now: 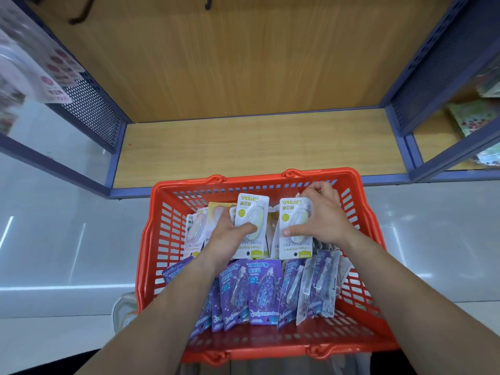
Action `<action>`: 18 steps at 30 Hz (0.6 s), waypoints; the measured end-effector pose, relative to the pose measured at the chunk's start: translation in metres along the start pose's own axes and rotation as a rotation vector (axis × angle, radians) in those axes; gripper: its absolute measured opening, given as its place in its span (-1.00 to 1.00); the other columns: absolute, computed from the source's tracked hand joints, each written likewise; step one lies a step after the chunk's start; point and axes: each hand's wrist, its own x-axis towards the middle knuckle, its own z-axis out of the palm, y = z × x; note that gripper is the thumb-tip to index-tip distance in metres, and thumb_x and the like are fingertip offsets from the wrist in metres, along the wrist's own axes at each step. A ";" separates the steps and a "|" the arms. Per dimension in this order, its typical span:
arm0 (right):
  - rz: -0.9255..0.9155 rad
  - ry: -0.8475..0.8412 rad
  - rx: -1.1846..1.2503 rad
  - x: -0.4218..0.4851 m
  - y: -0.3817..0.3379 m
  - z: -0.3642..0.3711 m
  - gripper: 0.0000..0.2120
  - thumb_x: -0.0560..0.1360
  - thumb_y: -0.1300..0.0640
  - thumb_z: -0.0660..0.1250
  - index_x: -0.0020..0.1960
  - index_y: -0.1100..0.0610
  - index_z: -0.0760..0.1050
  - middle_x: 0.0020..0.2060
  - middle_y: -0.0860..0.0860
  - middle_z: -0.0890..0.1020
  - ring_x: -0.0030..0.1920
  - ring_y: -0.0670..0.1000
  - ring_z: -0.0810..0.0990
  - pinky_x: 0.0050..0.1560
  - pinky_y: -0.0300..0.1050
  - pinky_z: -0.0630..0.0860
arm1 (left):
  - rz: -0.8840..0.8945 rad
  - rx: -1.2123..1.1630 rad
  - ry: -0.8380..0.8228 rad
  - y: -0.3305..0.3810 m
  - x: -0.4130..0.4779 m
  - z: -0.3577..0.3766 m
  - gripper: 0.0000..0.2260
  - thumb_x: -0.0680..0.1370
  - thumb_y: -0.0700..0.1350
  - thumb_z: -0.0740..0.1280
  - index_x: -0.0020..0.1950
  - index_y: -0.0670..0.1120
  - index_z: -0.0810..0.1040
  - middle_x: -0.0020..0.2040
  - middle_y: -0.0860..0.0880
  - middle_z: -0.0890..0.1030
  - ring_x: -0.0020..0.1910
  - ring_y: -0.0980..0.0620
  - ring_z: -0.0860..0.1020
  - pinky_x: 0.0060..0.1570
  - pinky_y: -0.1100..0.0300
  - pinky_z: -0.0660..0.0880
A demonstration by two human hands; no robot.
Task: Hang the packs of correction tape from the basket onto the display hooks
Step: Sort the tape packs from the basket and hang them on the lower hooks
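An orange plastic basket (157,239) sits in front of me, filled with correction tape packs. White and yellow-green packs lie in its far half, purple packs (262,290) in its near half. My left hand (227,234) grips one white and green pack (250,226), thumb pressed on its front. My right hand (324,217) holds a second white and green pack (295,226), thumb on its lower part and fingers curled over its top edge. Two dark display hooks (207,2) stick out of the wooden back panel at the top of the view.
A wooden shelf (257,147) with a blue metal frame and perforated side panels (92,109) stands behind the basket. Hanging packs (40,71) blur at the upper left. Patterned goods (470,117) lie on the right shelf. The floor is glossy white tile.
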 end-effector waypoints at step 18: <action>0.077 -0.167 0.445 -0.025 -0.031 -0.039 -0.35 0.41 0.30 0.58 0.35 0.03 0.32 0.00 -0.04 0.68 -0.10 -0.08 0.67 -0.18 -0.27 0.59 | 0.110 0.029 0.090 0.023 -0.034 -0.024 -0.69 0.54 -0.27 0.45 0.25 -0.06 0.55 0.04 -0.09 0.73 -0.02 -0.15 0.73 -0.01 -0.14 0.67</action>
